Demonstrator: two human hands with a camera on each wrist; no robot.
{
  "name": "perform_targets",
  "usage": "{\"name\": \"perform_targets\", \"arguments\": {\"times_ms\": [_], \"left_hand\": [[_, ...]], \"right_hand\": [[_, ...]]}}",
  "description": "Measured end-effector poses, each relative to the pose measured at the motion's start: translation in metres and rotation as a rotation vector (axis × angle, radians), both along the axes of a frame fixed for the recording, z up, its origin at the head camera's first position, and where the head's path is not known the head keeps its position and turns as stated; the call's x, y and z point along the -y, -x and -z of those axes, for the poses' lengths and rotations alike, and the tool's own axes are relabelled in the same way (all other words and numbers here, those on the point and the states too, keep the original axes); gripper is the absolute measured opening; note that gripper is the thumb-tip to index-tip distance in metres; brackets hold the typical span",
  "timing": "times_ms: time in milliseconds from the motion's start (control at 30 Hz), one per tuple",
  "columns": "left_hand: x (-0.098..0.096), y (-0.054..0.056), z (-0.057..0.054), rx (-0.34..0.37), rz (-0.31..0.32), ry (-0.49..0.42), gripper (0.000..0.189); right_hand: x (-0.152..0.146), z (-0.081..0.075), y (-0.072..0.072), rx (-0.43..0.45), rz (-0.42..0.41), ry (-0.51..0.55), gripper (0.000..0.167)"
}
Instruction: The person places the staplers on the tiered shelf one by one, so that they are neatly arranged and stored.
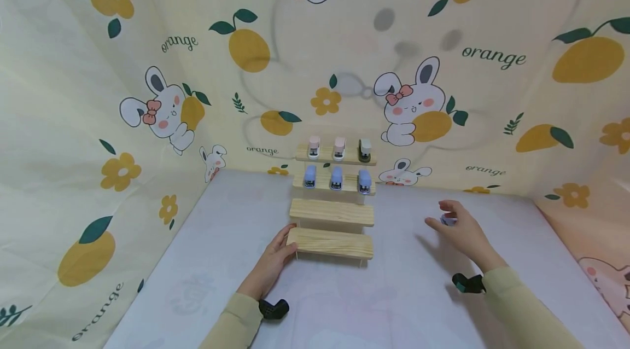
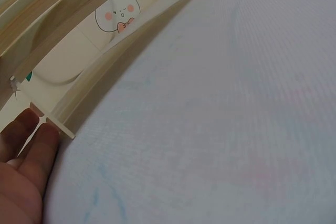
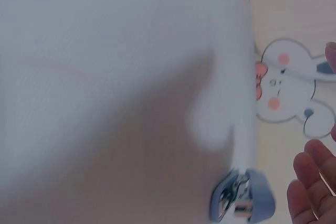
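Observation:
A tiered wooden display rack (image 1: 331, 242) stands on the table. My left hand (image 1: 275, 261) touches the left end of its lowest tier; in the left wrist view, the fingertips (image 2: 50, 128) rest against the pale side support. Over on the right, my right hand (image 1: 465, 233) hovers with thumb and fingers spread above a small blue mini stapler (image 1: 448, 220). The right wrist view shows that stapler (image 3: 261, 196) on the table, apart from the fingers (image 3: 308, 169). Three blue staplers (image 1: 337, 178) line the second tier from the top.
On the top tier sit two pink staplers (image 1: 339, 148) and a dark-based one with a pale top (image 1: 365, 150). Two lower tiers show bare wood. A patterned cloth (image 1: 344, 64) rises behind and beside the white-covered table (image 1: 221, 217).

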State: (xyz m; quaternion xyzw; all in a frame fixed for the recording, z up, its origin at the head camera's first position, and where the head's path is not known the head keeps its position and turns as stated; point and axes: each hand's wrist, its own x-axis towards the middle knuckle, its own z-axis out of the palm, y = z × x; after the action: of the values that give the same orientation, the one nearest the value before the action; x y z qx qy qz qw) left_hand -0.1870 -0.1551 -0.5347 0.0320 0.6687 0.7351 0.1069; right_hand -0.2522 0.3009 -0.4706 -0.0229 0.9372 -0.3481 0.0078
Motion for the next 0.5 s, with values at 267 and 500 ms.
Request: {"name": "perform_targets", "arguments": {"times_ms": [267,500], "left_hand": [[0.000,0.000,-0.001,-0.003,0.003,-0.003,0.057],[0.000,-0.001,-0.001,-0.007,0.003,-0.001,0.058]], "right_hand": [[-0.015,0.007,0.003,0.050,0.016,-0.009,0.103],[-0.022,0.014,0.010,0.094,0.026,-0.014,0.102]]}}
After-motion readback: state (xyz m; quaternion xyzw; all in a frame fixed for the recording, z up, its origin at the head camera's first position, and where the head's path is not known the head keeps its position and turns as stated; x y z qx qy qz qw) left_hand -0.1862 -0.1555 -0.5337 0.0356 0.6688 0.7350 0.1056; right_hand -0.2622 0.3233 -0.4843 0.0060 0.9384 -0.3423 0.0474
